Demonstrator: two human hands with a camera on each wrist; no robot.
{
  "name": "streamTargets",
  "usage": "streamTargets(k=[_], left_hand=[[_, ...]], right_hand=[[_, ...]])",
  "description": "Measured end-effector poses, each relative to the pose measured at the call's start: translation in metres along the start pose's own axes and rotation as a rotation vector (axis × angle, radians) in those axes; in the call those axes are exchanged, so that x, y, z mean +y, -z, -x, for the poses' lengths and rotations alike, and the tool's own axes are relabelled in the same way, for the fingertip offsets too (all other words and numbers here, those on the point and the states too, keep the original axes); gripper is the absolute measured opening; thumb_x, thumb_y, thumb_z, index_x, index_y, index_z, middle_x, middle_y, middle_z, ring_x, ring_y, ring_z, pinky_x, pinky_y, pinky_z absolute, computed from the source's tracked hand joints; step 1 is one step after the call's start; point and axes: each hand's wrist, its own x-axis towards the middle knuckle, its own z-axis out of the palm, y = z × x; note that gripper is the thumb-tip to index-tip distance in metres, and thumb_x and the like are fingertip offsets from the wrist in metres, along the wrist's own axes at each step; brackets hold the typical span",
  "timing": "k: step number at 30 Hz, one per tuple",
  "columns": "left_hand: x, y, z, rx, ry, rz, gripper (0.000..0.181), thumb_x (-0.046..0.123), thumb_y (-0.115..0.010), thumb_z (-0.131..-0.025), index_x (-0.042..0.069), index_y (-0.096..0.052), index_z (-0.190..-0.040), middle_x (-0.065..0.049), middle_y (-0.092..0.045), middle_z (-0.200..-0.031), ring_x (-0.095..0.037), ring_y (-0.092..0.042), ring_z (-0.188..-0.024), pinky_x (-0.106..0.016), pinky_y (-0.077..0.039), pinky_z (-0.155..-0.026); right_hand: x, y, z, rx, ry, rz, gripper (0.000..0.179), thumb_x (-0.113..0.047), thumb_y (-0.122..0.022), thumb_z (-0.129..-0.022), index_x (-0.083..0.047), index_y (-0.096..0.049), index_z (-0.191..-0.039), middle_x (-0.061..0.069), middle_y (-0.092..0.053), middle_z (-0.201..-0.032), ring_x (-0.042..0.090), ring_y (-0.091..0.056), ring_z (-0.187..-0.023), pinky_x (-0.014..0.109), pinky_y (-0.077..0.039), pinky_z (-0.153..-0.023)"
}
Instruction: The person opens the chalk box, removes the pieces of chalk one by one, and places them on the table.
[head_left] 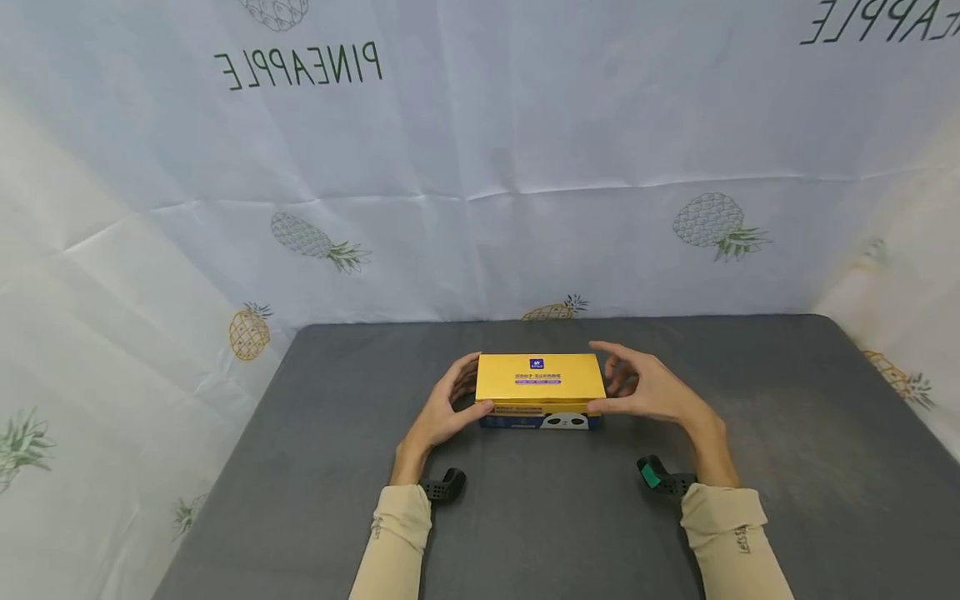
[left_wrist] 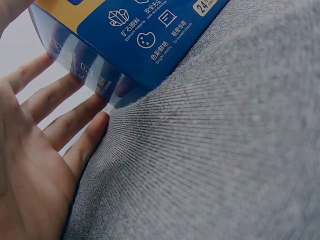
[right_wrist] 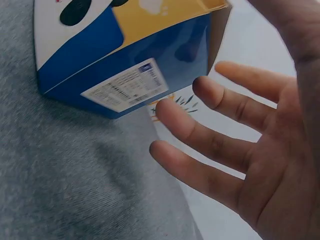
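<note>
On the grey table stands a closed yellow and blue chalk box, with a panda face on its front. My left hand is at its left end, thumb by the front corner. In the left wrist view, the fairly straight fingers touch the box's glossy blue side. At the right end is my right hand, its thumb at the front corner. The right wrist view shows the other fingers spread and apart from the box's labelled end.
The grey table reaches back to a pale curtain printed with pineapples, which also hangs at both sides. Black wrist straps show below both hands, next to the rolled beige sleeves.
</note>
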Motion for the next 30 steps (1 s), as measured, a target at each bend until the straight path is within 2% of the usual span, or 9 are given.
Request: streamTargets(k=[3,8,13,19,25,30], left_hand=[[-0.0006,0.0005,-0.0012,0.001,-0.002,-0.005,0.08,0.024,-0.074,-0.094,0.004,-0.031,-0.159,-0.014,-0.05,-0.155,-0.034,-0.048,-0.144,-0.057,-0.047,-0.112],[-0.0011,0.0,-0.0006,-0.002,-0.003,-0.002,0.08,0.023,-0.074,-0.094,0.004,-0.031,-0.159,-0.015,-0.05,-0.154,-0.035,-0.049,-0.143,-0.058,-0.047,-0.112],[0.0007,-0.0004,0.0001,-0.001,0.002,0.0,0.08,0.023,-0.074,-0.094,0.005,-0.032,-0.159,-0.013,-0.051,-0.154,-0.034,-0.049,-0.143,-0.058,-0.046,-0.112],[0.0019,-0.0013,-0.0011,-0.003,0.002,0.003,0.079,0.019,-0.074,-0.093,0.005,-0.033,-0.159,-0.013,-0.051,-0.154,-0.034,-0.049,-0.143,-0.058,-0.047,-0.112],[0.0014,-0.0012,-0.0007,-0.006,-0.003,0.007,0.079,0.021,-0.074,-0.093,0.005,-0.033,-0.158,-0.013,-0.051,-0.154,-0.034,-0.049,-0.143,-0.058,-0.047,-0.112],[0.0012,0.0,0.0002,-0.004,-0.009,0.0,0.08,0.026,-0.074,-0.093,0.005,-0.033,-0.159,-0.013,-0.052,-0.154,-0.034,-0.049,-0.143,-0.059,-0.047,-0.112]], right_hand=[[0.0007,-0.0002,0.0002,-0.024,-0.016,-0.006,0.093,-0.026,-0.089,-0.08,0.0,-0.041,-0.155,0.01,-0.058,-0.103,0.015,-0.062,-0.083,0.026,-0.059,-0.072],[0.0033,-0.0023,-0.0004,-0.026,-0.015,-0.005,0.087,-0.024,-0.086,-0.083,0.005,-0.043,-0.152,0.013,-0.062,-0.107,0.016,-0.067,-0.089,0.028,-0.062,-0.076],[0.0066,-0.0058,-0.0024,-0.011,0.047,0.049,0.083,-0.024,-0.085,-0.085,0.006,-0.045,-0.15,0.016,-0.069,-0.117,0.025,-0.073,-0.098,0.037,-0.064,-0.082],[0.0079,-0.0081,-0.003,0.011,0.081,0.098,0.078,-0.023,-0.085,-0.085,0.008,-0.049,-0.147,0.02,-0.068,-0.123,0.031,-0.072,-0.101,0.042,-0.064,-0.084],[0.0056,-0.0082,-0.0028,0.019,0.063,0.101,0.072,-0.023,-0.083,-0.087,0.007,-0.052,-0.145,0.021,-0.069,-0.124,0.029,-0.071,-0.1,0.04,-0.064,-0.082],[0.0048,-0.0072,-0.0044,0.02,0.06,0.108,0.07,-0.024,-0.081,-0.089,0.007,-0.052,-0.145,0.017,-0.072,-0.117,0.025,-0.071,-0.097,0.033,-0.064,-0.079]])
